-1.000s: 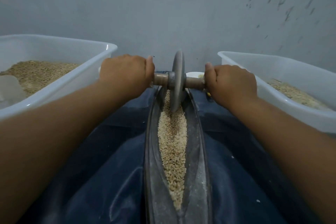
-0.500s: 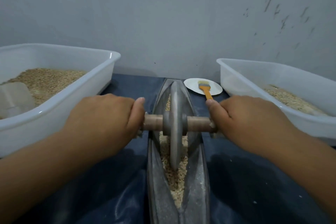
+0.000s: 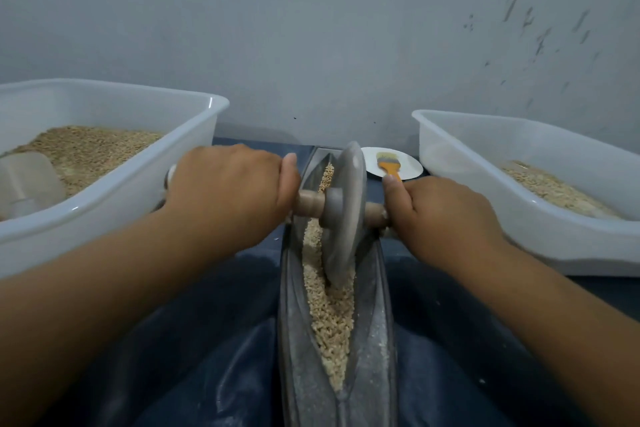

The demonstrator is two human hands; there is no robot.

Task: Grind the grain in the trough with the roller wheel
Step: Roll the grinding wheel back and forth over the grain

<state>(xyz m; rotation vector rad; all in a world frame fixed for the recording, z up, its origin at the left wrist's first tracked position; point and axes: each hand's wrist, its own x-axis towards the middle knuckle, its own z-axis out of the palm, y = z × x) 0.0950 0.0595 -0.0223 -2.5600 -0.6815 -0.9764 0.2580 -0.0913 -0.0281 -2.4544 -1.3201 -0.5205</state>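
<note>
Both hands, left hand [image 3: 228,198] and right hand [image 3: 440,215], fingers curled round roller wheel [image 3: 346,208] axle, farther up trough [image 3: 374,340] than 0.5 s earlier.

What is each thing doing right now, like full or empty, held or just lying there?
Left hand: grips the axle's left end.
Right hand: grips the axle's right end.
Roller wheel: upright in the trough, rim in the grain.
Trough: holds grain along its middle.
Left tub: partly full of grain.
Right tub: shallow layer of grain.
Brush: lying on the white plate.
</note>
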